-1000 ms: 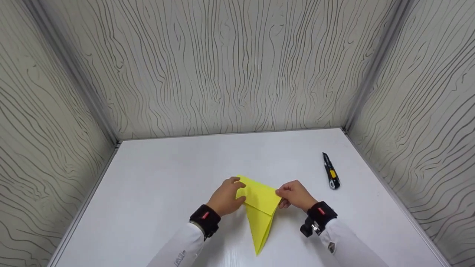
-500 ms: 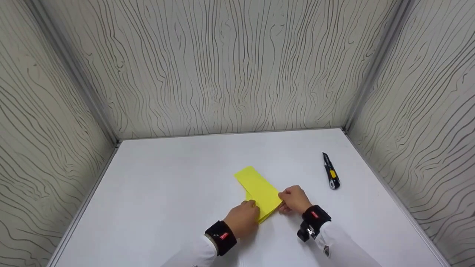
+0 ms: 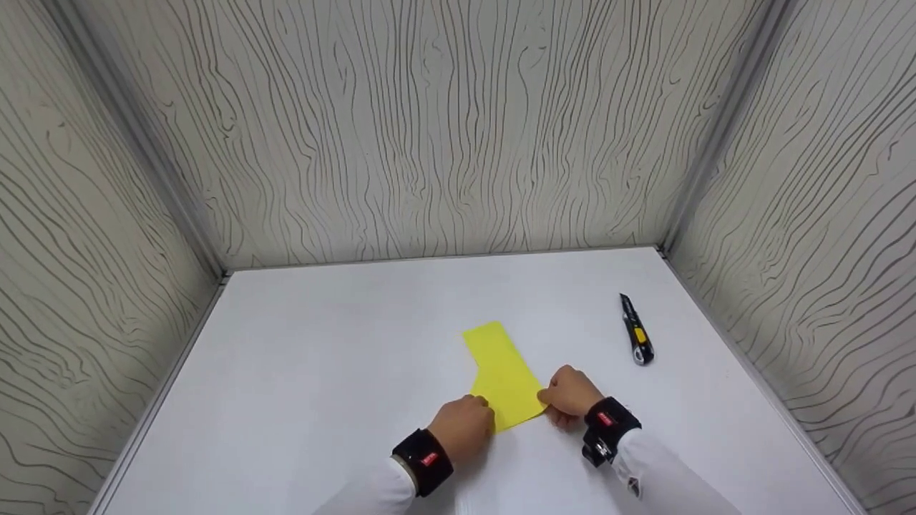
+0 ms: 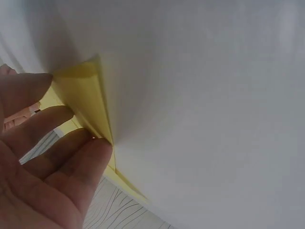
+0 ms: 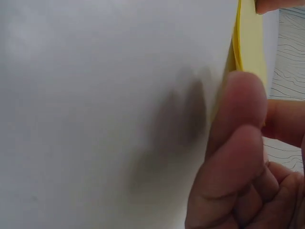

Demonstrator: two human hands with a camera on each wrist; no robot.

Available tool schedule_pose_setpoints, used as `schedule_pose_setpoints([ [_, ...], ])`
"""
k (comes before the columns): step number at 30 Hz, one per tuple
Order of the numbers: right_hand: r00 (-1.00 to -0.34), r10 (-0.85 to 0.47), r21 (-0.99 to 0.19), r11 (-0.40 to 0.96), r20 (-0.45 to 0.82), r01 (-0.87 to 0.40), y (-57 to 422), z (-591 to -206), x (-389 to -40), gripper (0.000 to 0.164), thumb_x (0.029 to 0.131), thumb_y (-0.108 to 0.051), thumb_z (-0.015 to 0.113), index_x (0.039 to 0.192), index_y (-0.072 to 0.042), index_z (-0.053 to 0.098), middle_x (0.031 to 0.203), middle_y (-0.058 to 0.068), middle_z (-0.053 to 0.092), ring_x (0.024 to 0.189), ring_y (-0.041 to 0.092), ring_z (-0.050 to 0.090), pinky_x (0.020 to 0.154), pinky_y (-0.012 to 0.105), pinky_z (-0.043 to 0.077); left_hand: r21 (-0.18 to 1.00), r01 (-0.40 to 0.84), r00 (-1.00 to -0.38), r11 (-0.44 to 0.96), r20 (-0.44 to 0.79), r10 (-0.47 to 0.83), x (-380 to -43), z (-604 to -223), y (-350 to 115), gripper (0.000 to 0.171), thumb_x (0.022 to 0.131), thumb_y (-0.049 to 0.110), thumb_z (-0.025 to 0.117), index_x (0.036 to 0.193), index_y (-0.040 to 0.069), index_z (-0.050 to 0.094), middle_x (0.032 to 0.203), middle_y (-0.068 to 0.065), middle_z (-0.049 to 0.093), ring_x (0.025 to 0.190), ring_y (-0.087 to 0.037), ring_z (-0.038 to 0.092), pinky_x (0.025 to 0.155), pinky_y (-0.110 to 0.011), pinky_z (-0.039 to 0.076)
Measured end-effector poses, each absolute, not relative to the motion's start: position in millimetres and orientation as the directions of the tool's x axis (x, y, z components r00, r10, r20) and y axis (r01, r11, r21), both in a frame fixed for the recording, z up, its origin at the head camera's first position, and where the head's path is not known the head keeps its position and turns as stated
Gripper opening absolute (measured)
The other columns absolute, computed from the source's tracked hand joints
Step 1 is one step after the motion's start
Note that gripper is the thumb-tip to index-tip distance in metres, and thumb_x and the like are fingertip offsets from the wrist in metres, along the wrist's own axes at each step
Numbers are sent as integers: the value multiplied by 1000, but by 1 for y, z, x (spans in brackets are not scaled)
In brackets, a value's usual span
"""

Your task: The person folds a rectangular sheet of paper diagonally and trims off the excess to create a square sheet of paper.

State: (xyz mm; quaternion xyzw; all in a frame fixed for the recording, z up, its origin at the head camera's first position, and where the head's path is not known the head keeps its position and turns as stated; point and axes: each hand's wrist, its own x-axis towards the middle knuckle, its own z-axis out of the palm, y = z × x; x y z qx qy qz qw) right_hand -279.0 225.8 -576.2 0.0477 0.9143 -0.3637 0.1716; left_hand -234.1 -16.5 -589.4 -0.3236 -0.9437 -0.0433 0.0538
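no word, number or brand can be read for certain. a small red tag (image 3: 429, 459) with pale marks, seemingly lettering, sits on the black strap (image 3: 413, 452) round the left wrist, and a second red tag (image 3: 605, 418) with similar pale marks is on the black band (image 3: 621, 413) round the right wrist; both are too small to make out. the little dark and light patch (image 3: 633, 486) on the right sleeve (image 3: 673, 476) is likewise too small to decipher.
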Motion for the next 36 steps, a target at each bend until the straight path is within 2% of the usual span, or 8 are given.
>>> schedule_pose_setpoints([
  [6,-931,-39,-603,772,-363,202,234,-577,-289,24,92,-14,74,71,-7,65,54,1,61,44,12,56,42,21,45,100,603,-797,791,114,593,-236,-591,-17,9,91,12,78,83,13,78,79,3,62,65,-12,51,61,-28,50],
  [11,-952,-41,-597,787,-305,157,247,-569,-300,31,96,-19,76,68,-7,66,54,1,61,47,13,57,46,23,45,100,604,-796,791,105,595,-236,-592,-18,11,90,11,79,80,14,77,81,4,64,67,-12,54,63,-28,52],
  [18,-997,76,-528,845,-30,80,284,-563,-319,29,99,-27,78,92,-1,69,72,9,68,64,21,61,59,33,47,98,605,-794,790,139,592,-238,-599,-19,12,93,11,76,81,15,79,79,5,60,69,-11,55,65,-27,52],
  [21,-989,121,-499,864,83,64,302,-567,-327,34,97,-26,79,104,5,69,83,19,73,70,28,65,63,42,52,86,606,-794,791,128,594,-239,-599,-19,11,92,11,76,82,14,79,81,5,62,69,-11,56,66,-27,52],
  [25,-970,184,-479,873,157,88,326,-575,-337,47,96,-26,80,119,11,65,104,34,72,86,44,70,73,56,58,73,608,-793,790,107,600,-238,-596,-18,9,92,12,76,84,14,80,86,3,68,71,-11,58,68,-27,54],
  [30,-963,232,-455,879,141,145,352,-582,-347,67,97,-31,77,138,18,54,121,43,62,109,60,63,84,68,57,94,598,-802,796,72,593,-237,-590,-16,9,94,12,77,86,14,81,82,4,62,69,-10,50,67,-27,52],
  [33,-963,252,-457,871,94,183,363,-586,-351,75,99,-33,75,143,20,47,121,45,58,109,62,61,83,67,56,98,600,-800,794,68,596,-237,-590,-16,9,94,13,77,86,14,81,83,5,61,69,-10,50,67,-26,52],
  [36,-961,271,-463,860,61,214,368,-591,-353,72,100,-33,72,138,23,47,116,45,59,104,59,61,80,64,55,93,611,-792,786,71,607,-237,-592,-16,9,94,14,78,85,15,80,83,5,61,69,-10,50,66,-26,51],
])
